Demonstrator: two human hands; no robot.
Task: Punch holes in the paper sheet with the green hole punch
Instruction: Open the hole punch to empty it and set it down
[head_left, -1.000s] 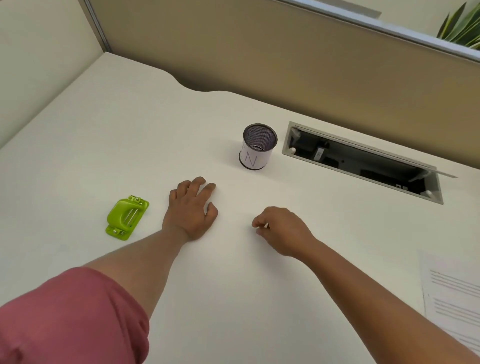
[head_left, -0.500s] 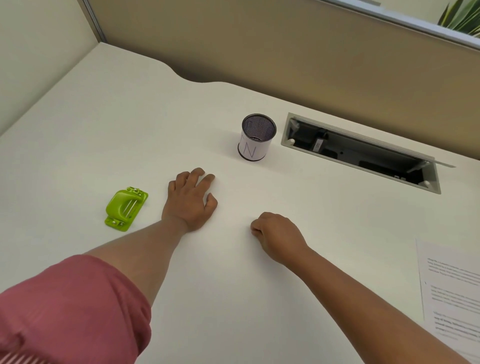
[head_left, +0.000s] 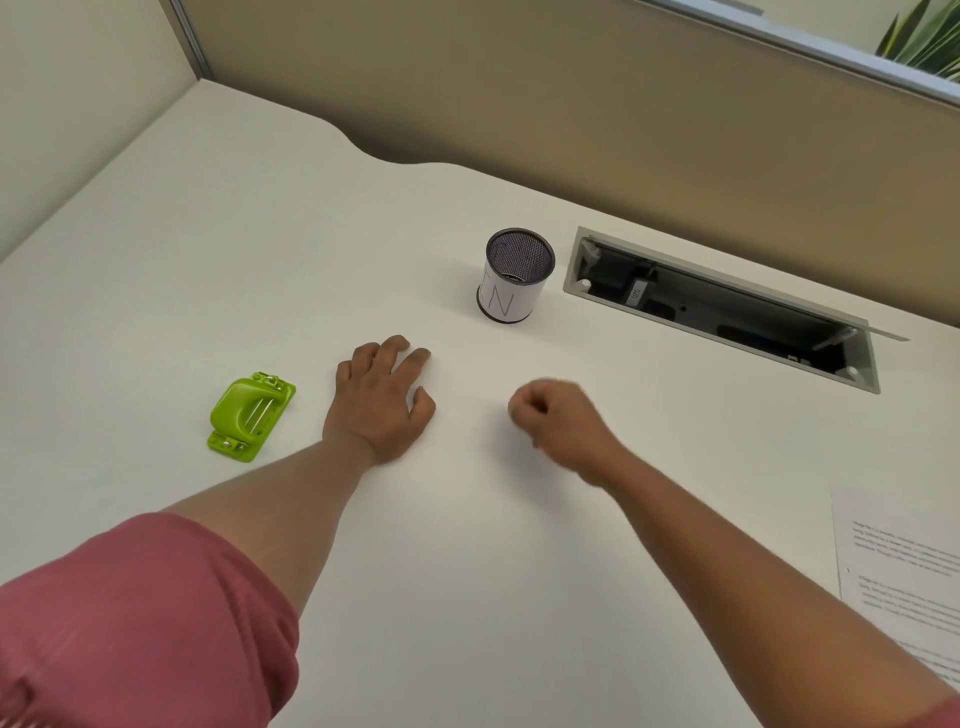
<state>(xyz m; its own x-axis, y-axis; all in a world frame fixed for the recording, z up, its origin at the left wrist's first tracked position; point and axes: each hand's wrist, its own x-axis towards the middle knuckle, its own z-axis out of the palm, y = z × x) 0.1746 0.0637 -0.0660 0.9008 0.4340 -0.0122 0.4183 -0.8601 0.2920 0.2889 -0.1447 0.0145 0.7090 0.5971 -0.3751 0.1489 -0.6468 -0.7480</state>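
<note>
Head view shows the left hand (head_left: 381, 402) lying flat and empty, fingers spread, at frame centre on the white desk (head_left: 208, 249); the right hand (head_left: 563, 421), blurred, is curled into an empty fist beside it. Just left of the left hand lies the green hole punch (head_left: 251, 415), untouched, while the printed paper sheet (head_left: 904, 577) sits at the lower right edge and a mesh pen cup (head_left: 514, 275) stands above the hands.

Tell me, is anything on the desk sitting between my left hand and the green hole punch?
Nothing visible. The left hand lies flat on the desk, with only bare surface between it and the green hole punch to its left. The mesh cup stands farther back, out of that path.
</note>
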